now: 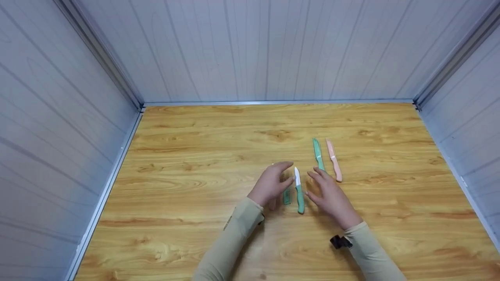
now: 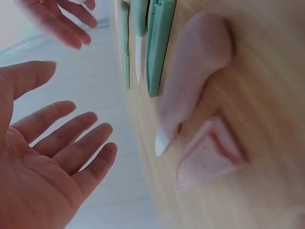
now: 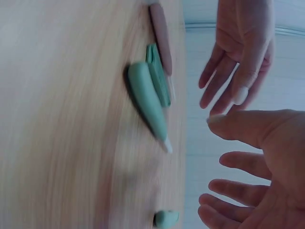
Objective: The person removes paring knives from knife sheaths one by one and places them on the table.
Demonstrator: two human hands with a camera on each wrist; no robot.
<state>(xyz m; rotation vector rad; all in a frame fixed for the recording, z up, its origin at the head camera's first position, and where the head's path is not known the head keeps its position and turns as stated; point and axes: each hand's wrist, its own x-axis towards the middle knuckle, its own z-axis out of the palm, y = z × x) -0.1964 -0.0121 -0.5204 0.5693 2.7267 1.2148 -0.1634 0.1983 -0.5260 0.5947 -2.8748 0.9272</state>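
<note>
Over the table (image 1: pixel 172 218), left hand (image 1: pixel 271 184), right hand (image 1: pixel 331 196), each grip spread loose, white-bladed green knife (image 1: pixel 300 198) between.

The worktop (image 1: pixel 187 156) is honey-yellow with brown wood grain, the walls (image 1: pixel 250 50) pale grey-blue with darker lines. The green knife (image 1: pixel 300 200) has a white blade (image 1: pixel 297 178); the green sheath (image 1: pixel 287 196) matches its handle. The pink knife (image 2: pixel 196 67) shows a white tip (image 2: pixel 161 143); another sheath (image 2: pixel 209 156) is pink. Towards the worktop's far right corner: a sheathed green knife (image 1: pixel 316 149), a sheathed pink knife (image 1: pixel 335 165). The sleeves (image 1: pixel 230 244) are beige.
</note>
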